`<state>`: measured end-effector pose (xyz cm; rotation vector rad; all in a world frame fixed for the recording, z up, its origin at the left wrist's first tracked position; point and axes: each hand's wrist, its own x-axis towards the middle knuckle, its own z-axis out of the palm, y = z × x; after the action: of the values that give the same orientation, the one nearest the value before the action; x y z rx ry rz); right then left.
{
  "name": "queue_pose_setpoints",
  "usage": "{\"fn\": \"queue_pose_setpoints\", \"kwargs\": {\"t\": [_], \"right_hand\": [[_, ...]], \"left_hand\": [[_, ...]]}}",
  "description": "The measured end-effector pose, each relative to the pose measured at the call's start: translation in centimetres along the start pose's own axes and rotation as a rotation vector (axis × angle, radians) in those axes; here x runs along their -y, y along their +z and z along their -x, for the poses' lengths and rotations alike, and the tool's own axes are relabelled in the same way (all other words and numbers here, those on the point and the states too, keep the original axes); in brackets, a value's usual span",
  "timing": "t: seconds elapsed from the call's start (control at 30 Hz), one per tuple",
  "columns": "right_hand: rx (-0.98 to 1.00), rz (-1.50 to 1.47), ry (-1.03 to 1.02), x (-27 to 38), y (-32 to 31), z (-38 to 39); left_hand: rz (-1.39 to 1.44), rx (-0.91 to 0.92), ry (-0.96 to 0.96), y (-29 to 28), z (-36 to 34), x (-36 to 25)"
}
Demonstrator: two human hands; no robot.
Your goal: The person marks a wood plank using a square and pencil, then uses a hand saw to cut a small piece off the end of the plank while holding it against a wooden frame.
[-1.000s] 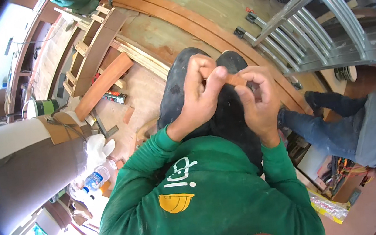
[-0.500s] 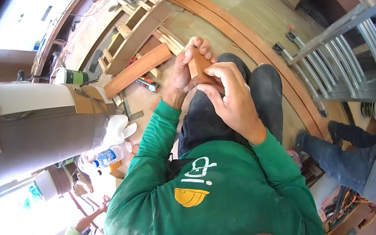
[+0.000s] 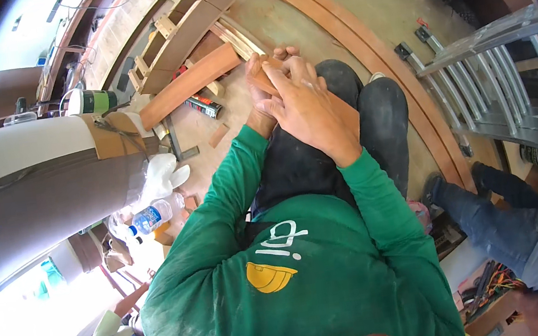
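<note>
A reddish-brown wooden block (image 3: 347,115) lies slantwise between my hands, above my bent knees. My left hand (image 3: 256,83) grips its far left end, with most of the fingers hidden behind the wood and my other hand. Across the top of the block rests my right hand (image 3: 307,109), its index finger stretched along the wood and its thumb pressed near my left palm. The lower right part of the block shows beyond the right wrist.
A loose plank (image 3: 190,85) slants beside a slatted wooden frame (image 3: 189,33). Left stand a large wrapped roll (image 3: 61,173) and a water bottle (image 3: 152,217). A curved wooden strip (image 3: 360,36) crosses the floor towards a metal ladder (image 3: 500,79). Another person's legs (image 3: 491,228) are at right.
The block has tipped from a more upright hold to a slanting one. My right hand has slid over it, up and left, and now overlaps my left hand.
</note>
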<state>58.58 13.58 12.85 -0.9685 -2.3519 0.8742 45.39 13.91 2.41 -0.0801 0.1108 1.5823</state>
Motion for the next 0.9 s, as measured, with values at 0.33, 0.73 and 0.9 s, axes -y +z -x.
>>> {"fn": "queue_pose_setpoints", "kwargs": {"t": [0.33, 0.73, 0.9], "right_hand": [[-0.01, -0.061, -0.183, -0.2, -0.1, 1.8], [-0.014, 0.184, -0.029, -1.9, -2.1, 2.8], [-0.023, 0.195, -0.031, -2.0, -1.9, 2.6]], "left_hand": [[0.122, 0.015, -0.002, -0.5, -0.1, -0.1], [0.09, -0.064, -0.083, -3.9, -1.8, -3.3], [0.077, -0.16, -0.061, -3.5, -1.4, -3.5]]}}
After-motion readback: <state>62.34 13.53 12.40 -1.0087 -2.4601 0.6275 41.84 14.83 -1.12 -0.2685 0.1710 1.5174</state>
